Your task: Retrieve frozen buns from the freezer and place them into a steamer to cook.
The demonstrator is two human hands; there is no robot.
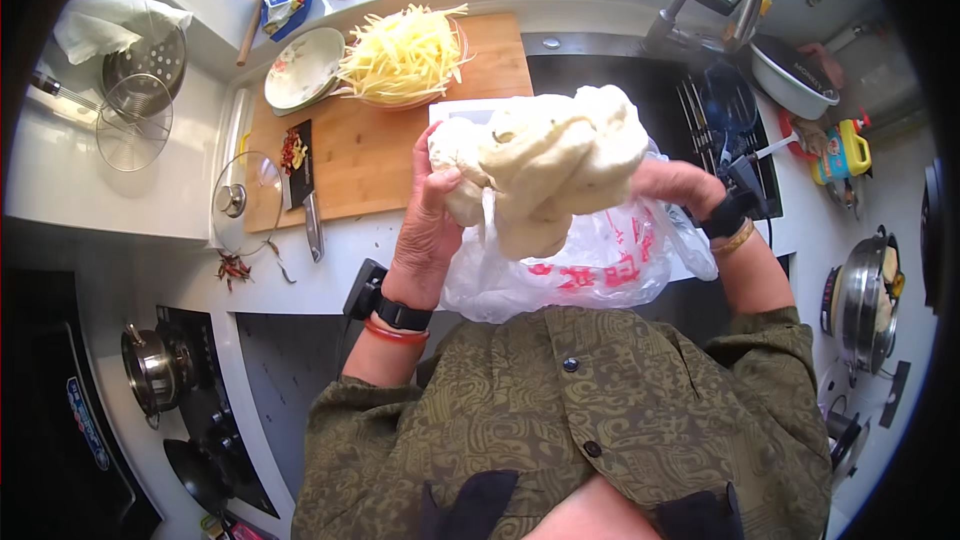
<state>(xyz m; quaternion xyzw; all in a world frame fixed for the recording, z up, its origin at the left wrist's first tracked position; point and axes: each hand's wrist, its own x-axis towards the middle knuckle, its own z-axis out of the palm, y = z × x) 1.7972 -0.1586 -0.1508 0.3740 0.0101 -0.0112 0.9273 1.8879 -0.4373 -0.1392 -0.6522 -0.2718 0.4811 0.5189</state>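
Note:
My left hand grips the left side of a large, lumpy mass of pale dough, thumb in front. The dough is lifted over the counter edge, and a thin twist of plastic hangs from it near my thumb. Below it spreads a clear plastic bag with red printing. Blurred, my right hand is at the dough's right side, beside the bag's upper part. Its fingertips are hidden, so I cannot tell what it grips. A white flat-edged object shows partly behind the dough.
A wooden cutting board bears potato strips in a bowl, an empty bowl and a knife with chopped pieces on its blade. A glass lid overlaps the board. The sink and faucet are at right.

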